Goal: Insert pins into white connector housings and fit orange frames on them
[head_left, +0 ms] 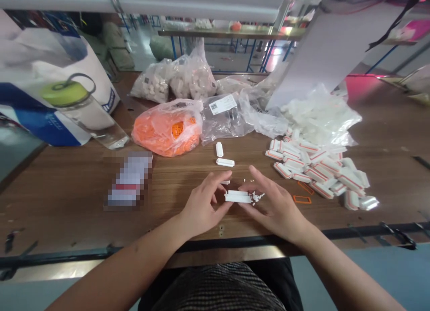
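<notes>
Between my two hands is a white oblong plastic piece [238, 196] with a long ridge, held just over the wooden tabletop. My left hand [201, 205] is closed at its left end, thumb low and fingers curled behind. On the other side my right hand [277, 208] pinches it with thumb below and a finger behind, its index finger raised. Tiny white bits [257, 197] lie by the right fingers. Another white part [225, 182] shows partly behind the left fingers. Beyond the hands rest two white oblong pieces, one upright-turned [219, 149] and one crosswise [225, 162].
Right of me is a heap of white pieces with orange stripes [316, 167], beside thin orange frames [302, 199]. A bag of orange parts [168, 129], bags of white parts [191, 75], a bottle [110, 129] and a blurred flat item [131, 179] stand or lie around.
</notes>
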### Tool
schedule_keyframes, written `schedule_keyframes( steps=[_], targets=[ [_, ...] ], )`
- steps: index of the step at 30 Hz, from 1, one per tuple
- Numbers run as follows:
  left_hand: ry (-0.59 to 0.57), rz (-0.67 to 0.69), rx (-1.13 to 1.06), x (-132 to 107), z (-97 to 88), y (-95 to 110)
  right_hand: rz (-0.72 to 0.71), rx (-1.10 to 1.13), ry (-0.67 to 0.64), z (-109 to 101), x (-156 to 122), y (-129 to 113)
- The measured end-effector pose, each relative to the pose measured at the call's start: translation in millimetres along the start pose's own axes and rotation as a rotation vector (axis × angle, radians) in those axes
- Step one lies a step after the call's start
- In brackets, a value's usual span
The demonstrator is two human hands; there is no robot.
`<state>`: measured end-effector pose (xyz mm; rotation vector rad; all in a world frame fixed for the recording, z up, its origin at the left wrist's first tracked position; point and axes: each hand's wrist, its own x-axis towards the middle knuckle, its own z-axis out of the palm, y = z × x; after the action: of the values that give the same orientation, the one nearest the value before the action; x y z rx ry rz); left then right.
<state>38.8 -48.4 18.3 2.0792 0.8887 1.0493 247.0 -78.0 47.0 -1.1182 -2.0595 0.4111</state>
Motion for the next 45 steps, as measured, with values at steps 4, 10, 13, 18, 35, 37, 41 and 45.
schedule_keyframes(
  steps=[4, 10, 13, 18, 35, 37, 41, 45],
  targets=[
    [-0.063, 0.076, -0.038, 0, -1.0, 3, 0.101, 0.028, -0.028, 0, -3, -4],
    [-0.095, -0.248, -0.155, -3, -2.1, 9, 0.441, 0.326, -0.051, -3, -7, 12],
    [-0.157, -0.314, -0.061, -11, -11.3, 5, 0.539, 0.187, 0.092, -18, -18, 31],
    [-0.215, -0.109, 0.265, -27, -19.8, -8, 0.53, -0.172, 0.003, -36, -38, 59],
    [-0.248, -0.165, 0.297, -27, -14.9, -9, 0.591, -0.351, -0.288, -30, -16, 54],
    [-0.26, -0.169, 0.301, -27, -15.1, -9, 0.574, -0.292, -0.312, -34, -15, 55],
    [-0.271, -0.185, 0.29, -26, -14.9, -8, 0.452, -0.229, -0.321, -38, -7, 55],
    [-0.275, -0.198, 0.293, -27, -14.4, -7, 0.447, -0.324, -0.362, -35, 0, 54]
  ],
)
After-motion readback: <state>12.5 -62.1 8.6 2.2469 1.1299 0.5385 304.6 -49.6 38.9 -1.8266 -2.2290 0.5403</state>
